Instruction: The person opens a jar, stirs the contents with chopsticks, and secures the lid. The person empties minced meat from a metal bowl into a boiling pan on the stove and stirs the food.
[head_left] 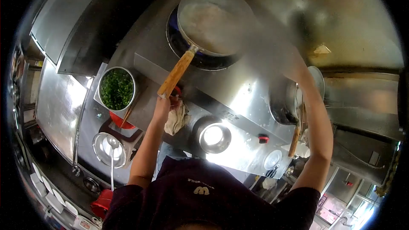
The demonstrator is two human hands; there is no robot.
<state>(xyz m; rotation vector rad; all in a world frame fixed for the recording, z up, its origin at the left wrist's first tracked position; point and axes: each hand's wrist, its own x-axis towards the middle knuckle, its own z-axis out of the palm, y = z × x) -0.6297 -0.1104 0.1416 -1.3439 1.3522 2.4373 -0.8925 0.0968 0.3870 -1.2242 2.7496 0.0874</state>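
Observation:
A steaming pan (200, 15) with pale, cloudy contents sits on the burner, its wooden handle (178, 71) slanting down toward me. Just beneath the handle's end is my left hand (164, 103), close to the stove's front edge and a crumpled pale cloth (177, 118). The handle hides most of its fingers, so its grip is unclear. My right hand (295, 69) reaches forward beside the pan, over the stove top. A grey smear of steam or lens fog covers its fingers and anything in them.
At the left stands a pot of chopped greens (116, 88), with chopsticks (127, 117) beside it. Nearer me are a bowl (99, 153) with a ladle (112, 142) and a metal bowl (215, 150). A second pan (298, 102) with a wooden handle stands right.

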